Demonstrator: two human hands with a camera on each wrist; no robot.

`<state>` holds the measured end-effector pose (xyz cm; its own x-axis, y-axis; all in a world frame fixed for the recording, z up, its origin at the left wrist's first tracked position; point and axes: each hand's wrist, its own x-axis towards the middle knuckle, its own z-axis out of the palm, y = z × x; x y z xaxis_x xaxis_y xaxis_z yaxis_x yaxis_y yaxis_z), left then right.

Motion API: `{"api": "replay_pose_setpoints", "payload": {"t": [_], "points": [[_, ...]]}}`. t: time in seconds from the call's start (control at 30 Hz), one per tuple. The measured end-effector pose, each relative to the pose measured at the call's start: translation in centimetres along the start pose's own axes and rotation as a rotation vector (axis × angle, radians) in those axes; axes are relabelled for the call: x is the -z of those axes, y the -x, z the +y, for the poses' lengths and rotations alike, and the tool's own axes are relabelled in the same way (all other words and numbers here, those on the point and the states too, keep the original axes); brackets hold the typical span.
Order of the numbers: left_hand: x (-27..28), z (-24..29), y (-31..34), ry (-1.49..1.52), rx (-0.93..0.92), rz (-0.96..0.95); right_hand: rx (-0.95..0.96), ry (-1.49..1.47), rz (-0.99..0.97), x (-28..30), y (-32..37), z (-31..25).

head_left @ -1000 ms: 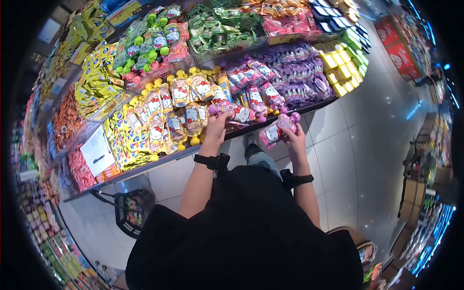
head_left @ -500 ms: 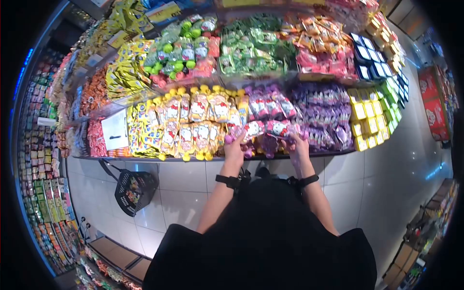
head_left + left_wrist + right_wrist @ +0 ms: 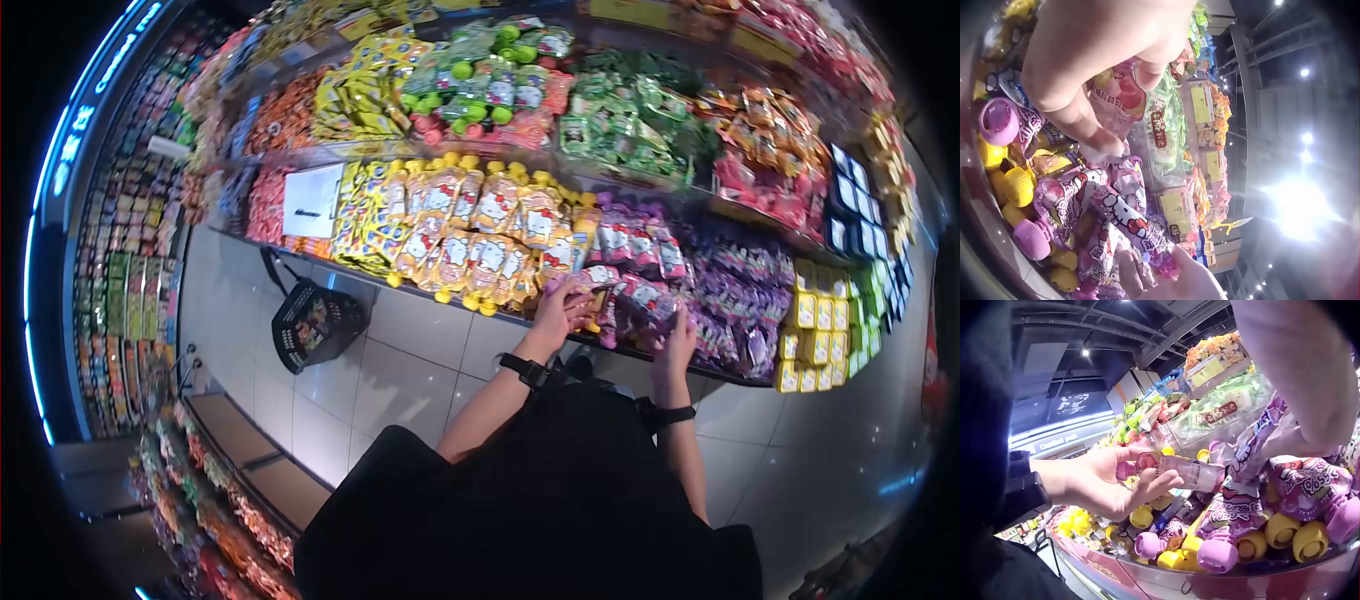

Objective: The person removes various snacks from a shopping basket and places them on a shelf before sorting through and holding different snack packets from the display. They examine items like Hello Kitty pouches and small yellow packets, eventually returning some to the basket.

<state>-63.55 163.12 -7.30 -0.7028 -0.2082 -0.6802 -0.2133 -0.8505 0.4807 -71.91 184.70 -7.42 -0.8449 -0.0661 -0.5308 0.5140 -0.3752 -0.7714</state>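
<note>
Remotely, I see L hand pinch a Hello Kitty spouted pouch nr its pink cap, R hand pinch a 2nd Hello Kitty pouch by one end, over the pouch pile. Prob. light, soft, slippery; grip stiff caps.

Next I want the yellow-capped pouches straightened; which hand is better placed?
Left, probably. The left hand is beside the yellow-capped pouches; the right hand is farther over, by the purple packets. Both hold pink pouches, so the left would likely need freeing first.
</note>
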Motion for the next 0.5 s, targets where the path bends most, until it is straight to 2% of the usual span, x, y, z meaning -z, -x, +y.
{"api": "replay_pose_setpoints", "payload": {"t": [0.07,0.1,0.13,0.17,0.27,0.3,0.33,0.37,0.4,0.43,0.47,0.5], "points": [[-0.4,0.3,0.5,-0.016,0.007,0.014,-0.018,0.118,0.065,-0.3,1.3,-1.6],[-0.2,0.2,0.6,-0.014,0.025,0.027,0.015,0.067,-0.049,1.6,0.5,-0.5],[0.1,-0.1,0.5,-0.007,0.020,0.066,0.164,0.169,-0.004,3.1,-0.4,1.0],[0.2,-0.1,0.2,0.002,0.006,0.102,0.009,0.182,-0.008,3.2,0.4,0.1],[-0.1,0.3,0.6,-0.009,0.008,0.070,-0.061,0.374,0.003,4.2,1.0,0.6],[-0.1,0.4,0.8,-0.062,-0.017,0.098,-0.088,0.320,-0.125,4.3,1.2,0.3],[-0.3,0.5,1.0,-0.101,-0.020,0.155,-0.162,0.414,-0.190,3.4,2.2,-1.0],[0.9,0.3,0.4,-0.134,-0.004,0.105,-0.208,0.488,-0.282,3.7,2.5,-1.4],[1.1,0.7,0.8,-0.137,-0.069,-0.011,-0.250,0.582,-0.291,2.7,3.6,-2.6],[0.4,1.6,1.5,-0.243,-0.068,0.069,-0.300,0.600,-0.319,2.3,3.9,-3.1],[0.6,1.9,1.6,-0.319,-0.057,0.082,-0.265,0.616,-0.404,2.5,3.7,-2.6],[0.3,2.9,2.1,-0.386,0.034,-0.004,-0.277,0.638,-0.438,2.3,3.8,-2.5]]}}
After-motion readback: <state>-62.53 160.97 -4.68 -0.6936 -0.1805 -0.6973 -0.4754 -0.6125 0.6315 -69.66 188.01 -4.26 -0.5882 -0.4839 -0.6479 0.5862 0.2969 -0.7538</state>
